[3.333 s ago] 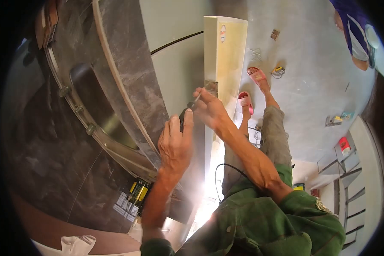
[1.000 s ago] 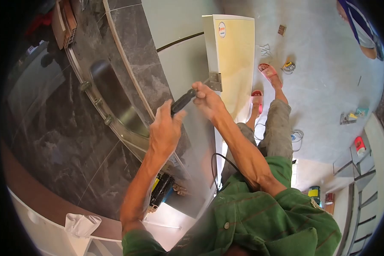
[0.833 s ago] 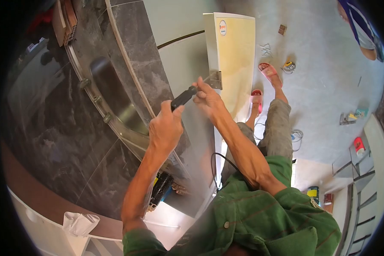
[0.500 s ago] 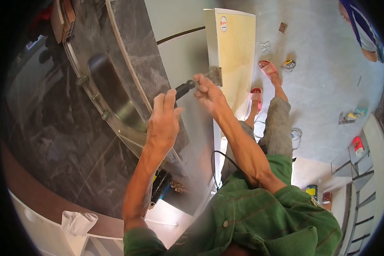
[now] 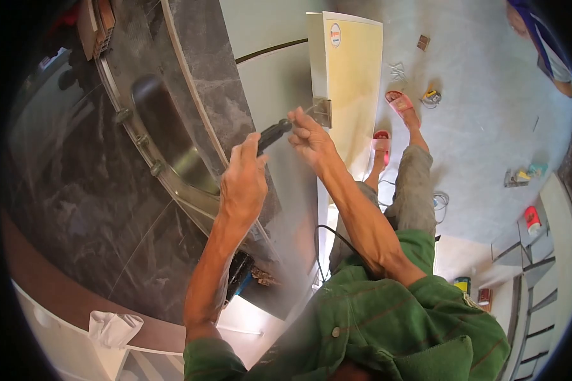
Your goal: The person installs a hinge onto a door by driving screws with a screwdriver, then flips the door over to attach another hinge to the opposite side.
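Note:
A black-handled screwdriver (image 5: pixel 274 135) slants across the middle of the view. Its handle end rests in the fingers of my left hand (image 5: pixel 242 181), which are closed around it. My right hand (image 5: pixel 312 141) pinches near the front of the handle, where the thin shaft comes out. Beyond those fingertips is a metal hinge (image 5: pixel 323 113) at the edge of a pale yellow cabinet door (image 5: pixel 354 73). The screwdriver's tip is too small to make out against the hinge. A round sticker (image 5: pixel 335 35) marks the door's upper part.
On the left, a dark marble-patterned countertop (image 5: pixel 76 190) holds a metal sink (image 5: pixel 165 133). A tape measure (image 5: pixel 431 97) and coiled cable (image 5: pixel 441 200) lie on the floor near my slippered feet. A red bottle (image 5: pixel 532 220) and another person's leg (image 5: pixel 543 38) are at the right.
The screwdriver handle has turned slightly, and my left fingers have shifted around its end. My right hand has stayed almost in place near the hinge.

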The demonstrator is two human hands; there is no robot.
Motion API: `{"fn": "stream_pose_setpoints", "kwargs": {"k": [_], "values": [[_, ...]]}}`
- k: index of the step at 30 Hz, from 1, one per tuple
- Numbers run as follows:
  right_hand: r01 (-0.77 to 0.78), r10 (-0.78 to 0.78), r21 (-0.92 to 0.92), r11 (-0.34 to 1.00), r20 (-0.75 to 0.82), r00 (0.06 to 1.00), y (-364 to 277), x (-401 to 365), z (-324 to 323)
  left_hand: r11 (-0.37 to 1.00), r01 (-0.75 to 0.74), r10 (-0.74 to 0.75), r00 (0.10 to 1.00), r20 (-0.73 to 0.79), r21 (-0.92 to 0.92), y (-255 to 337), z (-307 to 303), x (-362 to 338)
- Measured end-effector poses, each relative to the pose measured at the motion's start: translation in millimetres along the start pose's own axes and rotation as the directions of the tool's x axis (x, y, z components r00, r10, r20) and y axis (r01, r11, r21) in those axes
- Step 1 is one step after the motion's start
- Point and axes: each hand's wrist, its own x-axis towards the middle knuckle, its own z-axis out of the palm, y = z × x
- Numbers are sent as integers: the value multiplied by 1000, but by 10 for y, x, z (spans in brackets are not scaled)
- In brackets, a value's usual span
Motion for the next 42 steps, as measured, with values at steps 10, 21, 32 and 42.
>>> {"fn": "stream_pose_setpoints", "kwargs": {"k": [10,21,32,42], "values": [[17,-19,19,1000,107,994,-66,3,-65,997,47,-47,999,-2,-68,25,42,107],[11,-17,33,999,180,983,-50,-23,-152,907,401,-420,835,355,130,200,-219,221],[-8,4,79,997,47,999,-8,-80,-5,852,491,-523,786,328,183,177,-151,166],[-2,4,30,1000,-68,998,-1,-45,11,987,158,-160,981,114,24,59,-23,41]]}}
